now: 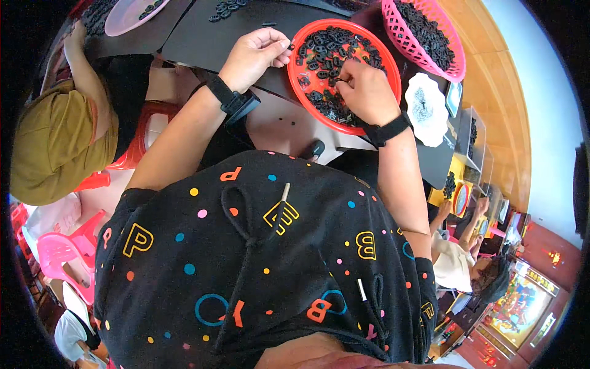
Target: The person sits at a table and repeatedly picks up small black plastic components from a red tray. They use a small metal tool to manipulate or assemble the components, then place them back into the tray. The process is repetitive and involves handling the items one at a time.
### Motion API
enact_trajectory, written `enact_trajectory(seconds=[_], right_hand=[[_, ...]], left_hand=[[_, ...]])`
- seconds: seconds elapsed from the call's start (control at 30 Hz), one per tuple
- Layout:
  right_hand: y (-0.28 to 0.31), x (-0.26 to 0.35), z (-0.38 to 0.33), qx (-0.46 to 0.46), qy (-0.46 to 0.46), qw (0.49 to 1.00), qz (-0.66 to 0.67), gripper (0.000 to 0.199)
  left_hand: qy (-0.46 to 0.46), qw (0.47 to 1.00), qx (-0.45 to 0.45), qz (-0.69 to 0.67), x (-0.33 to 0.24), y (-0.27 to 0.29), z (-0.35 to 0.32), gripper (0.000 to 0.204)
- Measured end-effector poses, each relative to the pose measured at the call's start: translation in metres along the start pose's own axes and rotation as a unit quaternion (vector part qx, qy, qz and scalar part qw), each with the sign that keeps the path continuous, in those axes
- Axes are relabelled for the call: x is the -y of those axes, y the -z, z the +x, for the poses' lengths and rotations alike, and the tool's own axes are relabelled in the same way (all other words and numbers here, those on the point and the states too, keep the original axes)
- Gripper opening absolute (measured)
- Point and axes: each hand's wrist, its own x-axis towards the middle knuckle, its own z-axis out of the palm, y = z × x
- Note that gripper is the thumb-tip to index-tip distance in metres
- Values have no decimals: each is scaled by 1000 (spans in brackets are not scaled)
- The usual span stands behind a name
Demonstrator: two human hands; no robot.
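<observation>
A round red tray (344, 129) stands on the dark table before me, holding many small black oval parts (326, 46) with slots in them and some thin pale bits. Just off the tray's left rim, my left hand (255, 58) is closed, thumb and forefinger pinching a small black piece (291, 47). My right hand (372, 95) reaches over the tray's right half with its fingers bent together in a pinch. Something dark shows at those fingertips, too small and covered to name.
A pink lattice basket (455, 67) full of black parts stands at the right rear, with a white scalloped plate (427, 111) nearer. More loose parts (227, 9) lie at the far left. One person (61, 141) sits at left beside red stools; another (455, 264) works at right.
</observation>
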Motion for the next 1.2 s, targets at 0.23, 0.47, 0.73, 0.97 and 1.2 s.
enact_trajectory(seconds=[0.23,0.47,0.73,0.97,1.2], right_hand=[[11,-2,-31,-106,-112,870,468,10],[10,-4,-71,-155,-150,815,538,25],[1,-3,-90,-188,-155,799,550,23],[0,4,-98,-174,-132,822,526,18],[-4,6,-101,-145,-79,868,467,20]], left_hand=[[1,999,-20,33,-2,-5,-3,11],[1,1000,-18,21,-3,-3,-5,13],[59,996,-22,-65,-10,-1,-6,14],[79,991,95,-45,-41,-56,-36,15],[36,978,201,38,-38,-99,-48,16]])
